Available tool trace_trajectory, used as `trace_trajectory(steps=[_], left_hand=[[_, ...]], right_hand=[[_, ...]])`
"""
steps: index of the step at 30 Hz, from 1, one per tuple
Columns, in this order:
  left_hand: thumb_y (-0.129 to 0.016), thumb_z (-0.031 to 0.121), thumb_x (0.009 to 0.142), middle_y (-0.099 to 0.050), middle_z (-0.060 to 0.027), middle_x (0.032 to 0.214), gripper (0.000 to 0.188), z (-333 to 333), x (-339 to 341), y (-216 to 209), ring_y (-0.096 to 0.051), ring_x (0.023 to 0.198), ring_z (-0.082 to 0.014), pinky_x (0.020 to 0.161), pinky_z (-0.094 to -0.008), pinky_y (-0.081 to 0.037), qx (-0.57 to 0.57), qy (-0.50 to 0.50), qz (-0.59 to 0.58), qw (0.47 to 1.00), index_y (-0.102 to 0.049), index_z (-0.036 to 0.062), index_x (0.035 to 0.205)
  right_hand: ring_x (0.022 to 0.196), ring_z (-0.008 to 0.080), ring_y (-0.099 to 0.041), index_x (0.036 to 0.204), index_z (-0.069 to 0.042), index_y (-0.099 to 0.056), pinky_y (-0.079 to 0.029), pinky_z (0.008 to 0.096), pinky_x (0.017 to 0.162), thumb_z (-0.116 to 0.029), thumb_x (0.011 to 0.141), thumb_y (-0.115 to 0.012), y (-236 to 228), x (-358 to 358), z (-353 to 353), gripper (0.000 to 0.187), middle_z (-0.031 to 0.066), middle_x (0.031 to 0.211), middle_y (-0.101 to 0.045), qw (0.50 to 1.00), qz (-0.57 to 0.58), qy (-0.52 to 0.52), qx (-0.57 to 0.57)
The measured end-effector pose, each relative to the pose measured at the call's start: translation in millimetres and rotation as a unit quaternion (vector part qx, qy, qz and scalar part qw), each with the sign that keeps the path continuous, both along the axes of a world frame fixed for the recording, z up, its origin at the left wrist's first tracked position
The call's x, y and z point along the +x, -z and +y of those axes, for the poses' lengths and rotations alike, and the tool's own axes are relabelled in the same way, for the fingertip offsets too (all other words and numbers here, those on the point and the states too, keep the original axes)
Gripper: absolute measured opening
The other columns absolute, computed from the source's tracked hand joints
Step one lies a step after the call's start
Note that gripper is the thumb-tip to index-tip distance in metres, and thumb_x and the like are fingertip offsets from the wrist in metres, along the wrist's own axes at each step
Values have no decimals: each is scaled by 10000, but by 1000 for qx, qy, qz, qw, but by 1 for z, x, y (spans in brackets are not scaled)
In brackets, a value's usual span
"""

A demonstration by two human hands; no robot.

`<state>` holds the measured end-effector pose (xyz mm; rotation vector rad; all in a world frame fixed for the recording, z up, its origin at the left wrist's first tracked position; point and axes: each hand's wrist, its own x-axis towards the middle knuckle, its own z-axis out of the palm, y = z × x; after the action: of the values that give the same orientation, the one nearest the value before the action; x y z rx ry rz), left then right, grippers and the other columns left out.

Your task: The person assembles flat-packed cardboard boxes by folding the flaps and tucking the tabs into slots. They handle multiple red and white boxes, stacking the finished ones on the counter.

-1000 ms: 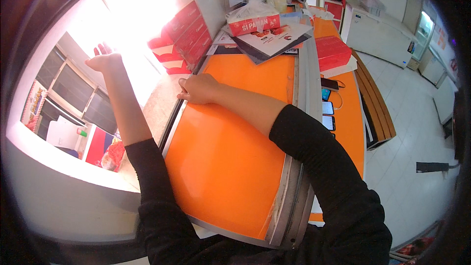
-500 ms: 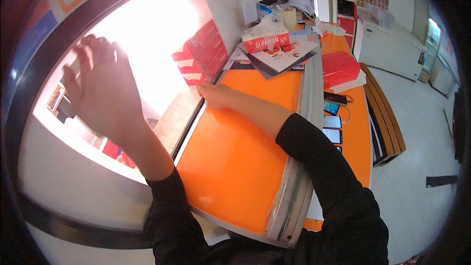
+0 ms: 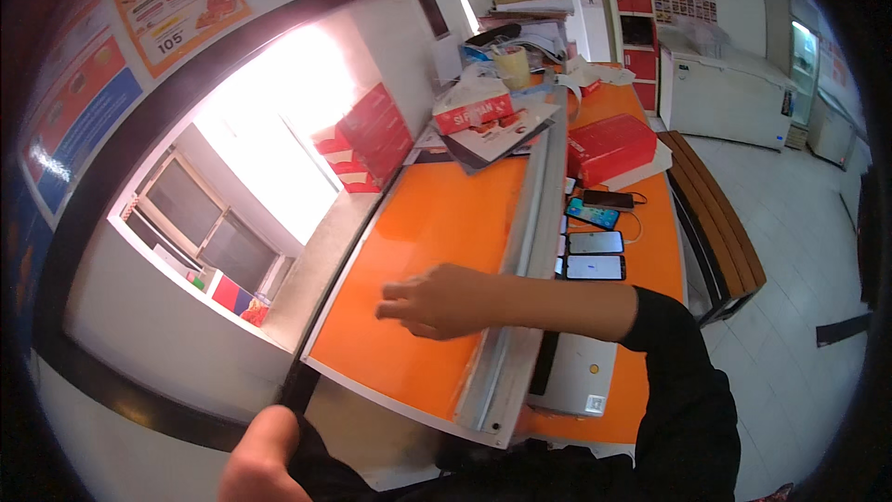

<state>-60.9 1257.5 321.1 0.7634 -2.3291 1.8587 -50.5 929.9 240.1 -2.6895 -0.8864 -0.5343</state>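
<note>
My right hand (image 3: 432,302) is over the orange countertop (image 3: 432,214), its fingers curled together and pointing left. Whatever those fingers may hold is hidden. At the lower left edge, only a rounded, blurred part of my left hand (image 3: 262,460) shows, its fingers out of sight. It is below the near left corner of the countertop, in front of the dark frame of a wall opening (image 3: 102,386). From the right forearm, a black sleeve (image 3: 683,353) runs down to the lower edge.
Red boxes (image 3: 376,139) stand by the opening's sill. A red-and-white tissue box (image 3: 474,112) lies on papers at the counter's far end. To the right are several phones (image 3: 595,268), a silver laptop-like slab (image 3: 578,376), a red carton (image 3: 610,147) and a wooden bench (image 3: 711,214).
My left hand has dropped from the bright opening, where its fingers were spread, to the lower edge. My right hand has come back nearer from the countertop's left edge. The view has shifted.
</note>
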Motion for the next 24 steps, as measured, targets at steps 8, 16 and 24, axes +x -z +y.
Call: trace_trajectory(steps=[8,16,24], left_hand=[[-428,409,918,-543,-94,757,416,-17,-21,35,-529,719,-219,666,-366,-435,-136,-193,528,816,-552,17,856],[-450,401,933,-544,-80,658,440,-148,-133,129,-505,585,-187,568,-343,-419,-118,8,644,756,-544,14,748],[-527,270,896,-621,-139,871,290,-372,-255,181,-588,793,-288,734,-367,-467,290,-79,732,611,-595,-4,961]], right_hand=[[976,253,-583,1089,-67,-561,-494,363,795,-180,894,-527,41,-213,-102,228,105,1077,-572,924,93,246,277],[800,219,-595,1048,-22,-587,-483,313,685,-180,866,-605,180,-516,-206,242,119,1013,-623,695,243,596,321],[895,245,-623,1097,-48,-587,-493,353,769,-266,871,-606,250,-653,-210,314,126,987,-655,625,366,578,376]])
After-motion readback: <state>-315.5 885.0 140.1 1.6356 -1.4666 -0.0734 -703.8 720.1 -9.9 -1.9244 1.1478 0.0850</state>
